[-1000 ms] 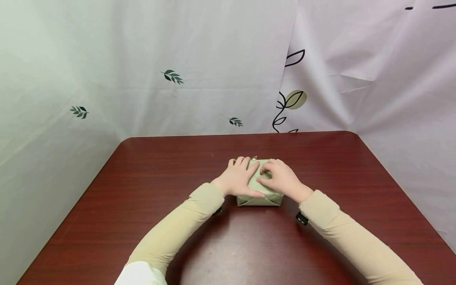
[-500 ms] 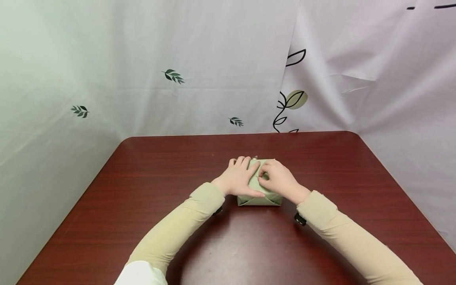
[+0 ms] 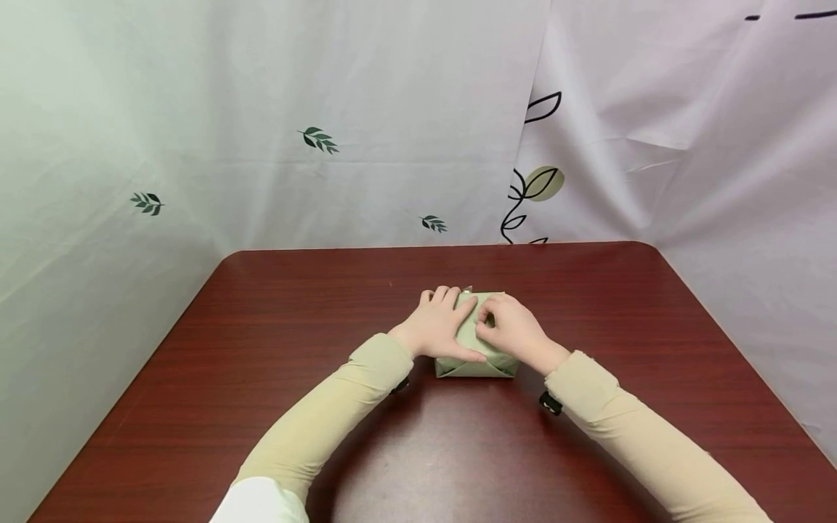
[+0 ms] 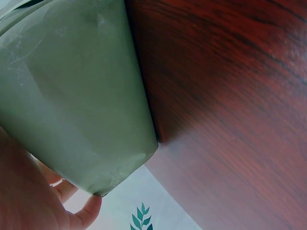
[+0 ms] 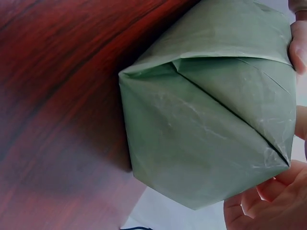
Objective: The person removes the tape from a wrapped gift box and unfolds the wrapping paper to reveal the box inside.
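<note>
A small box-shaped package wrapped in pale green paper [image 3: 474, 369] sits on the table. My left hand [image 3: 437, 325] rests spread over its left part, thumb along the near top edge; in the left wrist view its fingertips [image 4: 90, 211] touch the far top edge. My right hand [image 3: 516, 327] is over the top's right half, thumb and forefinger curled into a ring, their tips close together at the paper. Nothing shows between those tips. The right wrist view shows folded triangular flaps [image 5: 240, 91] on the package's side; curled fingers [image 5: 249, 201] overlap its upper edge.
The dark red wooden table [image 3: 294, 305] has rounded far corners. White cloth [image 3: 392, 94] with leaf prints hangs behind and at both sides. A small shiny tab [image 3: 467, 290] sticks up at the package's back edge. Black wrist devices [image 3: 551, 403] show under the cuffs.
My right thumb and forefinger have drawn closer together over the package's top, and the right hand has shifted slightly. My left hand and the package stay in place.
</note>
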Action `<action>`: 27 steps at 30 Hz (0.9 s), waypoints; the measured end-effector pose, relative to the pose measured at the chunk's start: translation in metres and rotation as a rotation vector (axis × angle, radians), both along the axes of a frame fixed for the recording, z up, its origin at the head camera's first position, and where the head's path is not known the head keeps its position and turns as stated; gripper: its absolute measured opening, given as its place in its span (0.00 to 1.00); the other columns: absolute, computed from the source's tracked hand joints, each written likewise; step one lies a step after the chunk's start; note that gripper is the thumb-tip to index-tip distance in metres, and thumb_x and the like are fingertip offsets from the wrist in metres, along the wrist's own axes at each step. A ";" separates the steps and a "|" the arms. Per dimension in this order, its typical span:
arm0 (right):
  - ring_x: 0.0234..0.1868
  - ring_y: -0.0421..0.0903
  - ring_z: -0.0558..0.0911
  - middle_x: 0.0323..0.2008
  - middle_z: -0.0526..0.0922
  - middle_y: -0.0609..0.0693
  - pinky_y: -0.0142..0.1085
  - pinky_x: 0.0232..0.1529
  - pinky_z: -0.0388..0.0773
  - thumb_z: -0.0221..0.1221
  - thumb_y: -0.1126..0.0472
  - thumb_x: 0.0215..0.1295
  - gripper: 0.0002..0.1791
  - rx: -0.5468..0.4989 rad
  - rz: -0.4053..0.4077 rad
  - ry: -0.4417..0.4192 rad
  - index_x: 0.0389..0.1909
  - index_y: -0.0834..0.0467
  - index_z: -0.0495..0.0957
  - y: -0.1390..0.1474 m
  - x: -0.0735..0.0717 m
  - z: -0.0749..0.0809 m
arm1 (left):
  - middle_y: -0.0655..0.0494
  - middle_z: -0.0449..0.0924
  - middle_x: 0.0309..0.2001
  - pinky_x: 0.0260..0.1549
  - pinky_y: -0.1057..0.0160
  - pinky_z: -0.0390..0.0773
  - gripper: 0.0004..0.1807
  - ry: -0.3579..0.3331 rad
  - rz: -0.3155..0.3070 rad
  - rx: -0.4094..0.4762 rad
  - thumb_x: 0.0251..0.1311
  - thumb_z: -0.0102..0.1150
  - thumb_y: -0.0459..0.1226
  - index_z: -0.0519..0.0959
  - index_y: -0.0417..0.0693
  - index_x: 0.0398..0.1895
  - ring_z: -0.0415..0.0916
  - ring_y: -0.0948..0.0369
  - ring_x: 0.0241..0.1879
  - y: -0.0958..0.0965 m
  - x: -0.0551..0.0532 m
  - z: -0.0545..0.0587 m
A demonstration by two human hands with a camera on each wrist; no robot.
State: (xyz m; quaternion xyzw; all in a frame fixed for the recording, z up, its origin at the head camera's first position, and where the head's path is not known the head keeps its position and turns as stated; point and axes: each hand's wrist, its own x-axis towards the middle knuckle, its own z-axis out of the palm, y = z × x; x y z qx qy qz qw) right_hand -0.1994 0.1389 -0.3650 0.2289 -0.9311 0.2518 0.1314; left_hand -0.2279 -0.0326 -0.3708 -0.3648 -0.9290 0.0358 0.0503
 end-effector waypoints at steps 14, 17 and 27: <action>0.32 0.47 0.73 0.27 0.77 0.50 0.38 0.35 0.71 0.58 0.66 0.50 0.02 -0.067 -0.079 -0.050 0.21 0.59 0.75 0.012 0.000 -0.004 | 0.48 0.63 0.58 0.50 0.50 0.61 0.56 -0.012 0.002 -0.014 0.41 0.49 0.77 0.58 0.54 0.70 0.59 0.52 0.58 0.002 -0.001 0.000; 0.29 0.46 0.72 0.26 0.76 0.51 0.36 0.32 0.69 0.57 0.67 0.51 0.02 -0.108 -0.103 -0.068 0.22 0.60 0.76 0.017 0.000 -0.004 | 0.47 0.63 0.59 0.50 0.50 0.60 0.57 -0.014 0.001 -0.007 0.40 0.49 0.76 0.58 0.54 0.70 0.58 0.52 0.58 0.001 -0.001 -0.001; 0.25 0.42 0.71 0.28 0.78 0.53 0.32 0.30 0.68 0.54 0.68 0.53 0.04 -0.223 -0.141 -0.145 0.26 0.61 0.77 0.032 0.001 -0.006 | 0.48 0.62 0.60 0.52 0.49 0.60 0.57 -0.022 0.011 -0.005 0.40 0.50 0.76 0.57 0.54 0.71 0.58 0.52 0.59 0.001 -0.001 0.000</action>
